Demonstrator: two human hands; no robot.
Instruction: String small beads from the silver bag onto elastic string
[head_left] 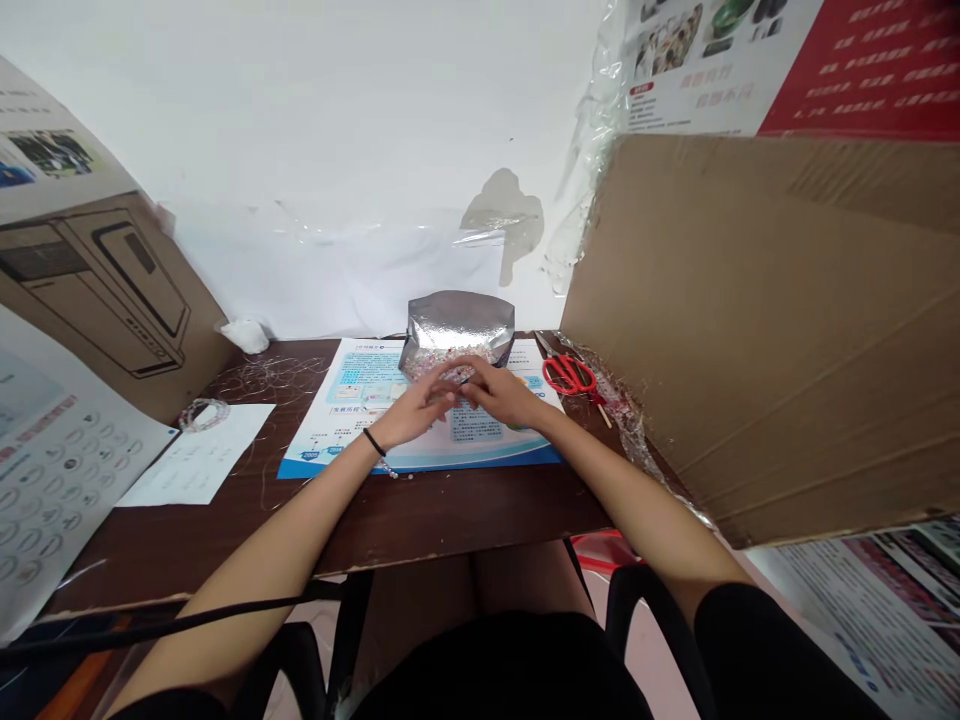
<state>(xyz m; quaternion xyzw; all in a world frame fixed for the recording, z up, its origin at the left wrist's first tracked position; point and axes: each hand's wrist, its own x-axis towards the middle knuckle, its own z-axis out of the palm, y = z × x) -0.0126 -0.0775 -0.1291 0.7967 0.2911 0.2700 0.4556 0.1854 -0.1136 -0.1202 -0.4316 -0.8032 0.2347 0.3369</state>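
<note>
Head view: left hand (414, 412) and right hand (504, 394) pinch something too small to make out, fingertips meeting just before a foil bag (457, 318) of beads (442, 362), low over a printed sheet (360, 385) on the surface (225, 520).

Shiny silver foil pouch (457, 320), pink-and-white speckled beads (442, 363) inside. Blue-and-white printed paper sheet (352, 405), pale blue panels. Red-handled scissors (570, 375). Thin black wristband (373, 442). Dark brown wooden table (247, 530). Plain tan cardboard sheet (765, 320).
</note>
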